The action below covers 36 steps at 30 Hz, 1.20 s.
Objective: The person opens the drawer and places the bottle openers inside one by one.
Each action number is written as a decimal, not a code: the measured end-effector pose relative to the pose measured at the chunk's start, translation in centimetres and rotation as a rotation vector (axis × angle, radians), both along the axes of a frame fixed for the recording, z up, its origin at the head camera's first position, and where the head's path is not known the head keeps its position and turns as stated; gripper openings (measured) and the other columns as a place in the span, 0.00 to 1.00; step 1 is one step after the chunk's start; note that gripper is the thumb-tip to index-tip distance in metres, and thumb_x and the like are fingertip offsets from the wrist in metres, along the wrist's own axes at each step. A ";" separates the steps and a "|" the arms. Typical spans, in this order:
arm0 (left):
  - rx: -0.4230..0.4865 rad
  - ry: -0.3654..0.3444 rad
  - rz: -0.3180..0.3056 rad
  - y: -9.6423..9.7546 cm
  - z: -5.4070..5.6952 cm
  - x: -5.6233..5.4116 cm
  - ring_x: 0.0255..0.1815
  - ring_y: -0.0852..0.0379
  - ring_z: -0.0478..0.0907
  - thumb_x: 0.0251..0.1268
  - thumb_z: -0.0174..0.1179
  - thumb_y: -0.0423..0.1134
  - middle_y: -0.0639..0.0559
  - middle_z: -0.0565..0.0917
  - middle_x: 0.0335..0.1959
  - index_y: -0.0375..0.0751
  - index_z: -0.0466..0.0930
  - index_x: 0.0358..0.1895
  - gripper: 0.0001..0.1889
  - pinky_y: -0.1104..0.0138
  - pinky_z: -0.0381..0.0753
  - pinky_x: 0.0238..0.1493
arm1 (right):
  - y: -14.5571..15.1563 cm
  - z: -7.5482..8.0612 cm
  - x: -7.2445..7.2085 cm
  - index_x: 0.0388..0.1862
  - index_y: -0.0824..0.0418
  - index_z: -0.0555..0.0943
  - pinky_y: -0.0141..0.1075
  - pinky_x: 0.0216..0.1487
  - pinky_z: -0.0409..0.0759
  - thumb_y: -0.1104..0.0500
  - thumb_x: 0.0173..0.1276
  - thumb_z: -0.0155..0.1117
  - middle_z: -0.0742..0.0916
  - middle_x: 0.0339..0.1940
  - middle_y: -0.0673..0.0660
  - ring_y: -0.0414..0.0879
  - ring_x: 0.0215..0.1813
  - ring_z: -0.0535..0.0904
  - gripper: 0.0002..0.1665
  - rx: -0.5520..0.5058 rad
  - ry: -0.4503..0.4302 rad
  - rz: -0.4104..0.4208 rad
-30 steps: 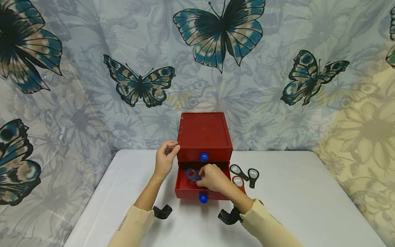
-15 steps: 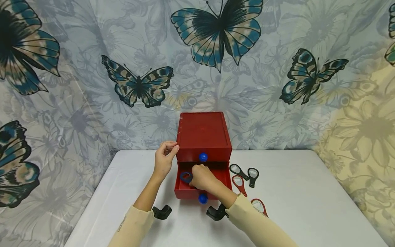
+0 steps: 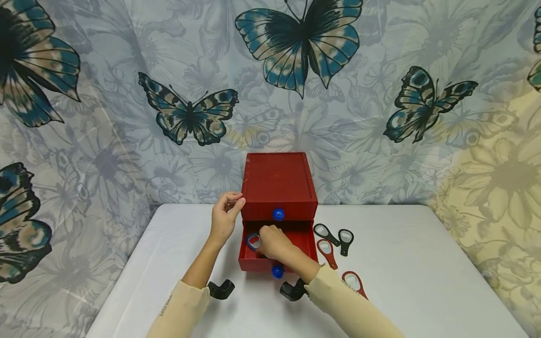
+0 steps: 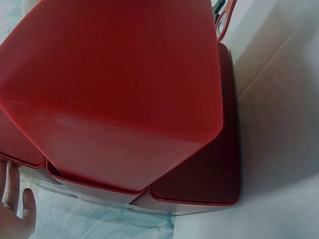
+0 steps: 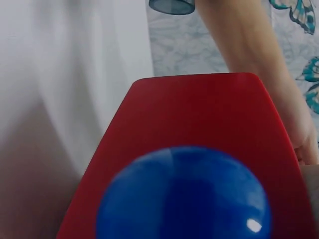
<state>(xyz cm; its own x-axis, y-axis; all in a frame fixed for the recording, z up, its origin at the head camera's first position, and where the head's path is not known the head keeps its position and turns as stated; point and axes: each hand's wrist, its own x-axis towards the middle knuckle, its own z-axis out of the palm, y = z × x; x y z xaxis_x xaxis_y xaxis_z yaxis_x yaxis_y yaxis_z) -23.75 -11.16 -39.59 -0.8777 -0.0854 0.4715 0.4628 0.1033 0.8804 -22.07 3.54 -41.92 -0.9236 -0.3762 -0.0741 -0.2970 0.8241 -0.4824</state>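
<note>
A small red two-drawer cabinet stands on the table, its lower drawer pulled out and its upper one closed. My right hand reaches down into the lower drawer with curled fingers. They are at the handle end of a blue loop-headed tool, whose oval ring shows at the drawer's left side; the handle is hidden by the hand. Beside the cabinet's upper left edge, my left hand rests its fingertips, the fingers relaxed. The right wrist view shows the blue drawer knob close up.
Right of the cabinet lie two black loop-headed tools and two red ones, one red one partly behind the right sleeve. The white table runs back to a butterfly-patterned cloth. A blue knob sits on the upper drawer.
My right hand has moved left and lower inside the drawer, bringing the blue tool to the drawer's left side. The nearer red tool has come out from behind the right arm. My left hand stays put.
</note>
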 end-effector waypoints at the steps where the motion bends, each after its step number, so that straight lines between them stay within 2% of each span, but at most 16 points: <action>1: 0.002 0.000 0.000 0.0 0.0 0.0 0.43 0.72 0.75 0.65 0.58 0.26 0.27 0.76 0.48 0.18 0.76 0.43 0.10 0.76 0.76 0.47 | 0.1 0.1 0.0 0.30 0.68 0.83 0.36 0.28 0.78 0.62 0.54 0.77 0.81 0.19 0.55 0.43 0.21 0.72 0.12 -0.006 0.002 -0.001; 6: 0.006 -0.004 0.003 -0.1 0.1 0.0 0.43 0.72 0.75 0.65 0.59 0.26 0.27 0.76 0.48 0.18 0.76 0.43 0.10 0.74 0.76 0.48 | 0.6 1.3 0.6 0.26 0.64 0.82 0.33 0.25 0.74 0.58 0.55 0.76 0.82 0.19 0.54 0.43 0.21 0.72 0.12 -0.039 0.013 0.014; 11: 0.008 0.000 -0.006 -0.2 0.1 -0.2 0.43 0.72 0.76 0.65 0.58 0.25 0.28 0.76 0.47 0.18 0.76 0.42 0.09 0.71 0.77 0.50 | 2.2 3.2 1.5 0.38 0.66 0.86 0.31 0.26 0.76 0.56 0.58 0.74 0.85 0.23 0.53 0.41 0.23 0.75 0.16 -0.126 0.013 0.094; 13: 0.008 0.001 -0.017 -0.2 0.1 -0.2 0.43 0.72 0.76 0.65 0.58 0.25 0.27 0.76 0.48 0.18 0.76 0.43 0.09 0.72 0.77 0.50 | 3.3 3.9 1.9 0.43 0.67 0.86 0.30 0.26 0.76 0.55 0.59 0.74 0.85 0.23 0.52 0.39 0.24 0.75 0.18 -0.177 -0.009 0.129; 17: 0.017 0.001 -0.018 0.0 0.0 -0.3 0.43 0.72 0.76 0.65 0.59 0.26 0.27 0.76 0.48 0.18 0.76 0.43 0.10 0.74 0.77 0.49 | 6.4 4.7 2.7 0.43 0.64 0.85 0.28 0.31 0.76 0.53 0.61 0.72 0.84 0.25 0.48 0.38 0.29 0.76 0.17 -0.252 -0.030 0.193; 22: 0.014 0.004 -0.008 0.2 0.3 -0.3 0.43 0.72 0.75 0.65 0.59 0.26 0.27 0.76 0.48 0.18 0.76 0.43 0.10 0.70 0.77 0.50 | 10.7 5.2 3.5 0.44 0.63 0.84 0.28 0.35 0.78 0.53 0.62 0.70 0.84 0.30 0.48 0.37 0.34 0.76 0.17 -0.286 -0.007 0.199; 25: 0.008 0.008 -0.011 0.1 0.3 -0.4 0.44 0.72 0.75 0.65 0.59 0.26 0.27 0.76 0.48 0.18 0.76 0.43 0.10 0.69 0.77 0.50 | 12.7 4.9 3.9 0.44 0.64 0.84 0.28 0.34 0.78 0.53 0.63 0.69 0.84 0.31 0.48 0.37 0.34 0.77 0.17 -0.283 0.008 0.157; 28: 0.006 0.013 -0.003 0.0 0.2 -0.4 0.44 0.72 0.75 0.65 0.59 0.26 0.27 0.77 0.48 0.18 0.76 0.43 0.10 0.71 0.77 0.49 | 14.1 4.3 4.2 0.45 0.63 0.84 0.29 0.33 0.79 0.53 0.64 0.69 0.84 0.31 0.48 0.39 0.34 0.77 0.17 -0.298 -0.030 0.088; 36: 0.015 0.004 -0.002 -0.2 -0.2 -0.3 0.42 0.72 0.76 0.65 0.59 0.26 0.28 0.76 0.47 0.19 0.76 0.43 0.10 0.74 0.77 0.49 | 17.3 1.2 5.1 0.47 0.69 0.82 0.31 0.29 0.79 0.55 0.65 0.67 0.86 0.30 0.53 0.40 0.30 0.80 0.19 -0.388 -0.102 -0.011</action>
